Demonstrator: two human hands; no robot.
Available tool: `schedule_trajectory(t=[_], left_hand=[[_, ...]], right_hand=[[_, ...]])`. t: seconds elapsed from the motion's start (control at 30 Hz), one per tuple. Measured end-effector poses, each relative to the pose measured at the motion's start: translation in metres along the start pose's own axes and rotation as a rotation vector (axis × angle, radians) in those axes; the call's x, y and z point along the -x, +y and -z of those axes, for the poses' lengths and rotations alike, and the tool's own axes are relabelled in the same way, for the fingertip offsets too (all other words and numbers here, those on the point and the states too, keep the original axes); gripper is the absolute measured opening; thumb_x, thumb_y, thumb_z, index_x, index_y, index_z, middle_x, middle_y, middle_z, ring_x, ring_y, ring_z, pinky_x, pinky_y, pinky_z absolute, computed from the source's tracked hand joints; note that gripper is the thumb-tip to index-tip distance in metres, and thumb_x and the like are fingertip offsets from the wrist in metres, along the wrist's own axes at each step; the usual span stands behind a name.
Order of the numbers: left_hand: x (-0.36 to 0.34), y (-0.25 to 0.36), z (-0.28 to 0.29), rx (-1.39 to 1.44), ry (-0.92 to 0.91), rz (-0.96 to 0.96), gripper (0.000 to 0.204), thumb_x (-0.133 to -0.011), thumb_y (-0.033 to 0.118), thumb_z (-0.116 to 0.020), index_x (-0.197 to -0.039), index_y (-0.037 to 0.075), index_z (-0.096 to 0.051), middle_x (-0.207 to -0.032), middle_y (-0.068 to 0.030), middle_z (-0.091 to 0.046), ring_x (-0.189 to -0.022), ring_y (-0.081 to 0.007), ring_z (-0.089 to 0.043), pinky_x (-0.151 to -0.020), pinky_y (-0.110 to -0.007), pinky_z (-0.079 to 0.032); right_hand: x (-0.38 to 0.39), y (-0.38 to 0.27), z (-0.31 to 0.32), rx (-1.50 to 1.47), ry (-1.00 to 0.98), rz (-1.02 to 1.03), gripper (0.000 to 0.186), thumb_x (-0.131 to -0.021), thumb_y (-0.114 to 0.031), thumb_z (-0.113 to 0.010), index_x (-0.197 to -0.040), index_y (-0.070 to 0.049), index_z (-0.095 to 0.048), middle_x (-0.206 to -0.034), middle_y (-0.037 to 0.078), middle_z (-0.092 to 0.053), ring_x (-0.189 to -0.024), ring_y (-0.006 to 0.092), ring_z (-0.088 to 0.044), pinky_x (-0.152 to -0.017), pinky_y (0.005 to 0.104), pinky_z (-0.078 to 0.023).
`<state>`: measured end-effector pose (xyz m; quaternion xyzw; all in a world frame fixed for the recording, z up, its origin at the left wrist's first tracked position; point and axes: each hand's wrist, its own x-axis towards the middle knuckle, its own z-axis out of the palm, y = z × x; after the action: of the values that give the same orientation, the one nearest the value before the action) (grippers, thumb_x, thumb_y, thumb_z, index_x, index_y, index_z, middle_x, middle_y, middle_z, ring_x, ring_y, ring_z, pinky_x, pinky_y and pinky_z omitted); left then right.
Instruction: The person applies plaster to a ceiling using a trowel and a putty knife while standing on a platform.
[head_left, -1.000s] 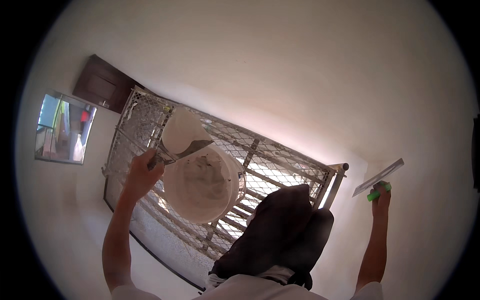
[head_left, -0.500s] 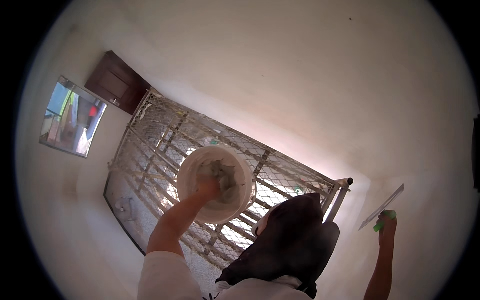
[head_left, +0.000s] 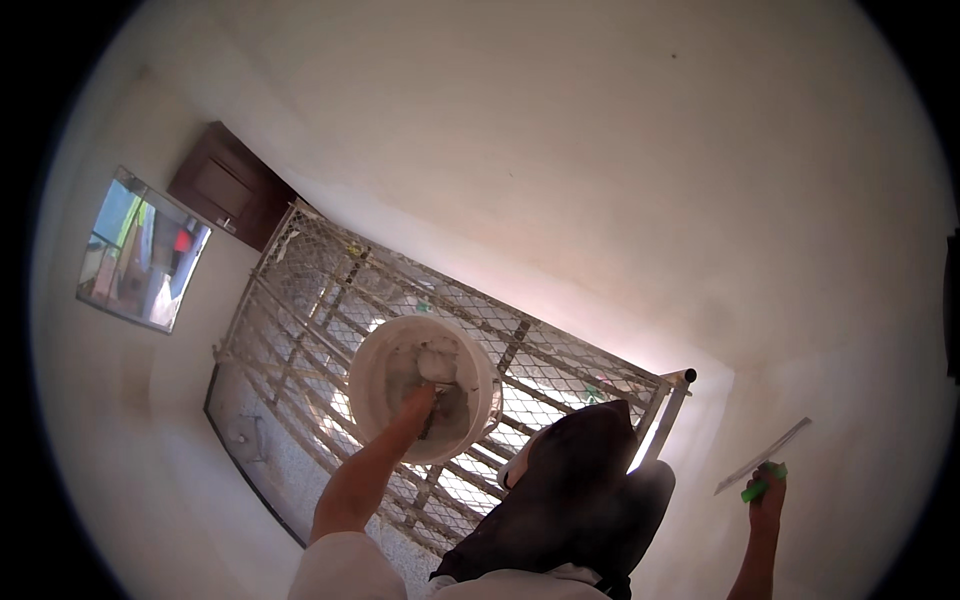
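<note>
My left hand (head_left: pixel 418 405) reaches into a white bucket (head_left: pixel 369 374) of pale wet putty, gripping a metal putty knife whose blade is only partly visible there. My right hand (head_left: pixel 767 490), low at the right, grips the green handle of a flat steel trowel (head_left: pixel 742 467), held out with its long blade slanting up to the right. The bucket rests on a metal mesh platform (head_left: pixel 540 344), beside my legs in dark trousers (head_left: pixel 532 510).
Pale walls (head_left: pixel 650 180) surround the raised platform, with a post (head_left: pixel 666 415) at its right corner. Beyond its left end are a brown door (head_left: pixel 228 185) and a window (head_left: pixel 140 252). Floor (head_left: pixel 265 470) shows below the platform.
A second ago my left hand held the knife above the bucket with a white mass on it; now it is down inside. My right hand and trowel are lower.
</note>
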<state>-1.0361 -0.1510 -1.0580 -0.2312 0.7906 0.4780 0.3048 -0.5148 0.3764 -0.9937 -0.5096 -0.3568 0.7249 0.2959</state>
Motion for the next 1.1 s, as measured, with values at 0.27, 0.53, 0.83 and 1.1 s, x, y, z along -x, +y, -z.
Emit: schedule_trajectory(t=[0.27,0.53,0.83,1.1], left_hand=[[0.069,-0.006,0.064,-0.249,0.296,-0.456,0.041,-0.087,0.033,-0.058,-0.077,-0.007,-0.062,-0.065,-0.0127,-0.061,-0.062,-0.0223,-0.063,-0.057,-0.04,-0.047],[0.274,0.119,0.02,-0.321,0.04,-1.027,0.014,-0.085,0.009,-0.066,-0.093,-0.002,-0.063,-0.072,-0.011,-0.063,-0.067,-0.0201,-0.062,-0.06,-0.035,-0.046],[0.403,0.182,-0.162,-0.472,-0.666,-1.8,0.055,-0.067,-0.01,-0.07,-0.121,0.003,-0.068,-0.105,-0.0135,-0.066,-0.093,-0.0297,-0.068,-0.079,-0.035,-0.055],[0.354,0.193,-0.232,-0.656,-0.842,-2.139,0.051,-0.071,-0.009,-0.067,-0.121,0.002,-0.067,-0.1,-0.0129,-0.063,-0.084,-0.0301,-0.064,-0.071,-0.039,-0.053]], right_hand=[[0.014,-0.009,-0.031,0.042,-0.081,-0.007,0.019,-0.086,-0.004,-0.063,-0.1,-0.012,-0.052,-0.087,0.001,-0.057,-0.068,0.0098,-0.052,-0.052,0.026,-0.041],[0.095,-0.034,-0.114,-0.337,-0.474,-0.065,0.038,-0.09,-0.016,-0.057,-0.127,-0.005,-0.053,-0.112,0.009,-0.065,-0.099,0.0249,-0.067,-0.086,0.0415,-0.058],[0.136,0.032,-0.214,-0.836,-0.896,-0.235,0.038,-0.093,-0.02,-0.057,-0.128,-0.005,-0.054,-0.115,0.009,-0.065,-0.102,0.0246,-0.066,-0.088,0.0417,-0.058],[0.109,0.079,-0.229,-1.115,-0.84,-0.063,0.039,-0.096,-0.025,-0.057,-0.129,-0.005,-0.055,-0.118,0.01,-0.064,-0.105,0.0244,-0.065,-0.089,0.0418,-0.057]])
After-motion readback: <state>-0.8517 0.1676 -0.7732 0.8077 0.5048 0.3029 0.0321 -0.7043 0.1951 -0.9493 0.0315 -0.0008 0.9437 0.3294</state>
